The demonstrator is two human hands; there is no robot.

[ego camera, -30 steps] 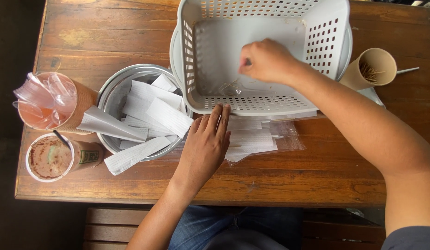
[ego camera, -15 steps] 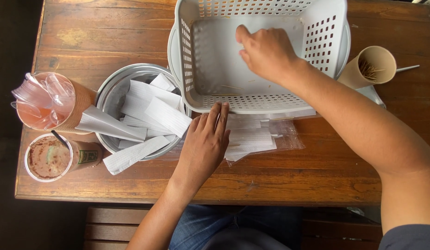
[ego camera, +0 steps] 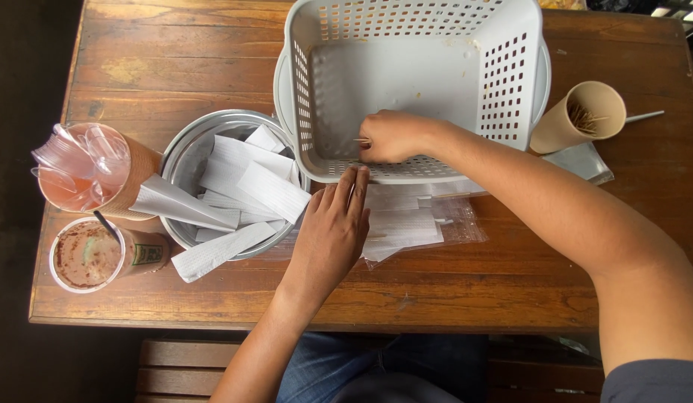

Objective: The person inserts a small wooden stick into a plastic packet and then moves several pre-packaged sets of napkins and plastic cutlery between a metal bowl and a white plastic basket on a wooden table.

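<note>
Right hand (ego camera: 387, 138) has dropped to basket (ego camera: 413, 89) floor, pinching toothpick (ego camera: 359, 140) | left hand (ego camera: 333, 227) flat, fingers together, below basket on paper sleeves (ego camera: 406, 224)

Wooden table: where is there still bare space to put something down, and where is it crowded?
The wooden table is bare at the far left, behind the metal bowl and beside the white basket; also along the near edge. It is crowded around the left hand, the paper packets and the cups.
</note>
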